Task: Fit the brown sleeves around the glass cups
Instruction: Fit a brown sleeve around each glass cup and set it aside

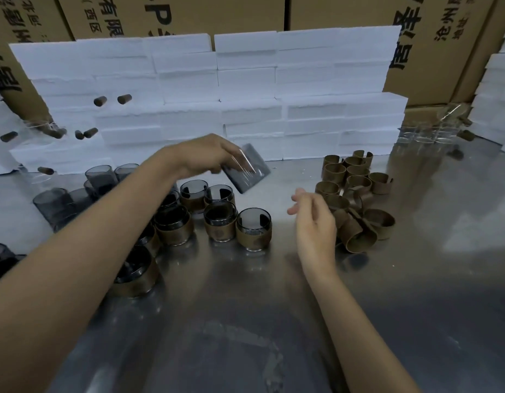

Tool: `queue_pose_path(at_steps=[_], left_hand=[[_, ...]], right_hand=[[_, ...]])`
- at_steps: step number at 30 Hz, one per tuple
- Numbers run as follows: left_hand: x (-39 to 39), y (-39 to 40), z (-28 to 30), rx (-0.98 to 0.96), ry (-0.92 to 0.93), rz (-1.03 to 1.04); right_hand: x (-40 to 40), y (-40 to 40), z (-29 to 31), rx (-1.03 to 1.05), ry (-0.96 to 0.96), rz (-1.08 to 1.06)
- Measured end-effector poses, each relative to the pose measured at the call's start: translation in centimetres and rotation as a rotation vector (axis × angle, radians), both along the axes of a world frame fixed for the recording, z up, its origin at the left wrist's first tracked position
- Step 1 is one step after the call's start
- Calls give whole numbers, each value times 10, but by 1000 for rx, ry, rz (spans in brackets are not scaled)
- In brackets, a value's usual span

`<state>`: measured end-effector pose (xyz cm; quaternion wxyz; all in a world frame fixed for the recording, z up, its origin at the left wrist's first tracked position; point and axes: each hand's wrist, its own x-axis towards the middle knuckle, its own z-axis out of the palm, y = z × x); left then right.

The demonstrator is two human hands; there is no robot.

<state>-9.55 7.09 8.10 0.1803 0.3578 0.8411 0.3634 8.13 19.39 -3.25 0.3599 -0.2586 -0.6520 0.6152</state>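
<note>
One bare smoky glass cup (247,172) is up off the surface (245,321), tilted, your left hand (205,156) gripping it, fingers curled round its upper end. Your right hand (313,219) hangs loose and empty just beside the heap of brown sleeves (356,194). Sleeved cups (220,221) stand below. You're between pick-ups, I'd say: next, pinch one sleeve free and slide the cup in squarely.

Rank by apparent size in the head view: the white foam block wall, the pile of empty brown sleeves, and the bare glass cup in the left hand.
1. White foam block wall, by far the largest.
2. Pile of empty brown sleeves.
3. Bare glass cup held in the left hand, smallest, though motion-blurred.
</note>
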Motion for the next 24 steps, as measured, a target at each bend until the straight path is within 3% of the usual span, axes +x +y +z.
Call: queue_pose_path(at_steps=[2,4,7,9,11,14,19,24], left_hand=[[28,10,-8,-22,-54,-105],[54,16,-14,-39,-66,-158],[79,17,-16,-29,-82,-158],[86,14,-21,61,-197,-160],[94,12,-34,356,-421,-84],[114,13,-64,769,-667,189],[133,16,-113,879,-554,276],[125,15,-112,865,-456,227]], right_hand=[[5,1,15,-213,29,211],[16,-1,23,-374,20,570],[32,-1,23,-407,29,847],[35,2,23,-463,78,850],[34,5,23,-539,160,801],[29,6,21,-589,177,651],[22,1,14,-563,116,466],[21,-1,10,-565,191,496]])
